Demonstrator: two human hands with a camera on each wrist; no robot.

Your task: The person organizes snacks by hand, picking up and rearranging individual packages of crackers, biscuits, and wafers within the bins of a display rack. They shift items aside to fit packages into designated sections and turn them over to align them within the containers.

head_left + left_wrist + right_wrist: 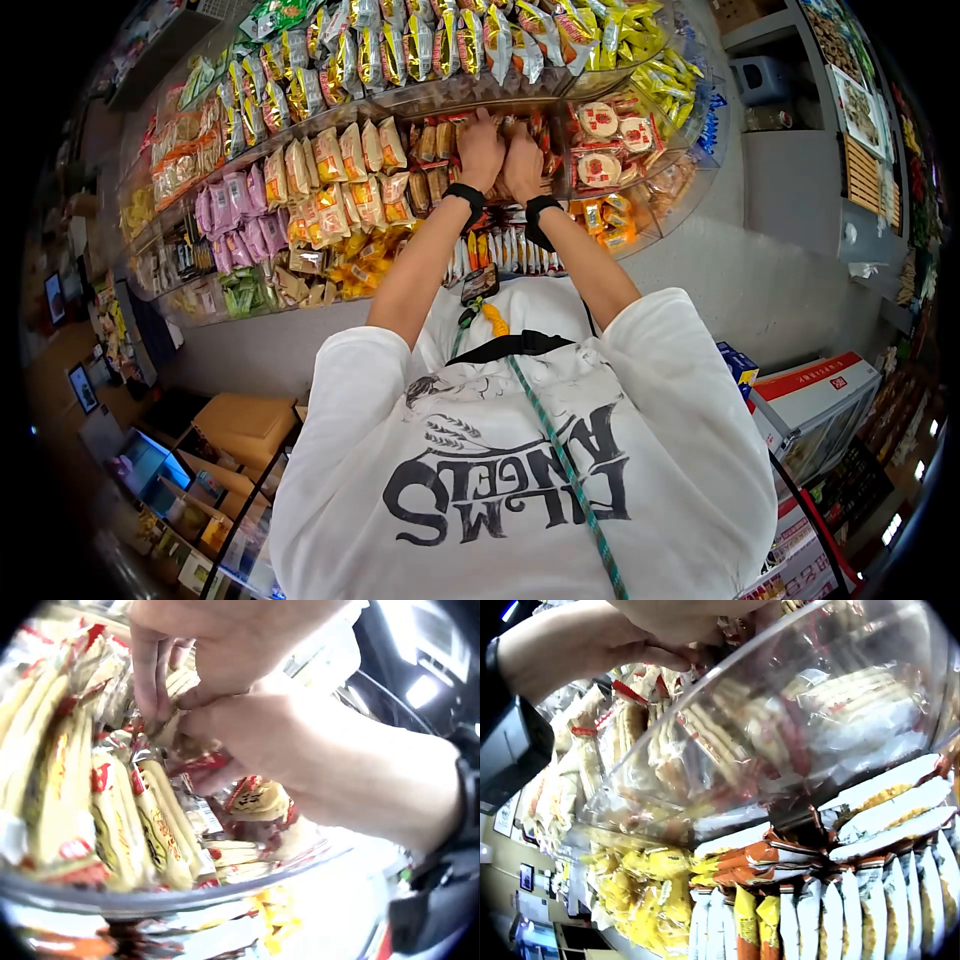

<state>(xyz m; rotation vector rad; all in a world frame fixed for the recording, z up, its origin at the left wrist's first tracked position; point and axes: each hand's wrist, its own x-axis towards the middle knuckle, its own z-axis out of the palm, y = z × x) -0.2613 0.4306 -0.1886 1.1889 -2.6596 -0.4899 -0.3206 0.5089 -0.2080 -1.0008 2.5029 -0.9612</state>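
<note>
Both hands reach into a clear bin of long, wrapped snacks with red wrapper ends. In the head view the left hand [480, 150] is beside the right hand [522, 168], nearly touching it. Seen from the left wrist, the left hand [217, 645] comes from above, fingers and thumb pinching a wrapped snack [166, 733]. Below it the right hand [247, 739] has its fingers curled round a red-and-tan packet [201, 759]. More wrapped snacks [112, 817] stand upright alongside. In the right wrist view, the bin wall and upper edge partly hide the fingertips.
Around the hands are bins of yellow packets [390, 55], cream packets [330, 155], purple packets [235, 205] and round wafers [600, 170]. A clear plastic bin wall [727, 697] rises before the hands, above white packets [892, 900]. A freezer [815, 395] stands at right.
</note>
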